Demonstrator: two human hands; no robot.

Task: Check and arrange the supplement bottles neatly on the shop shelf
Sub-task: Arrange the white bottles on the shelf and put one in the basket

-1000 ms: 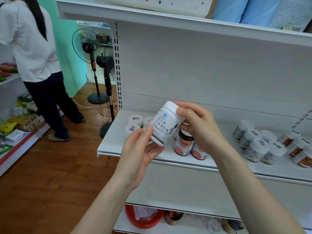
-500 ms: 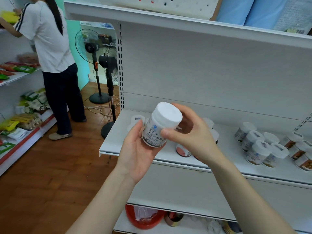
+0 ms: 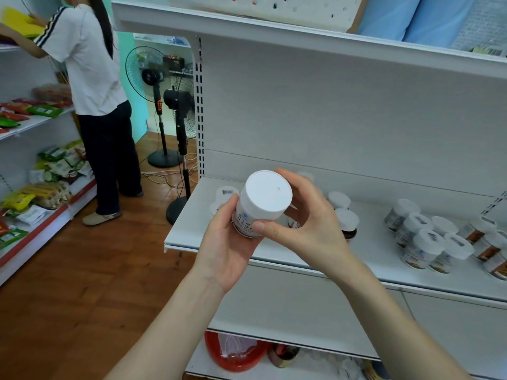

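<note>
I hold a white supplement bottle (image 3: pixel 262 204) with a white cap in front of the white shelf (image 3: pixel 370 253), its cap tilted toward me. My left hand (image 3: pixel 227 242) cups its base and side from below. My right hand (image 3: pixel 304 218) grips it from the right, thumb on the label. Behind my hands stand a few white-capped bottles (image 3: pixel 226 194) on the left and dark bottles (image 3: pixel 347 223) near the middle, partly hidden. A cluster of several white-capped bottles (image 3: pixel 428 242) stands on the shelf's right part.
A person (image 3: pixel 96 105) in a white shirt stands at the left by shelves of snack packets (image 3: pixel 49 185). Two standing fans (image 3: pixel 175 111) are behind the shelf's left end. A red basin (image 3: pixel 233 352) sits on the lower shelf. Wooden floor lies on the left.
The bottle has tilted from lying with its label up to cap facing me. My view has shifted slightly right; the person at the left has stepped closer to the shelves.
</note>
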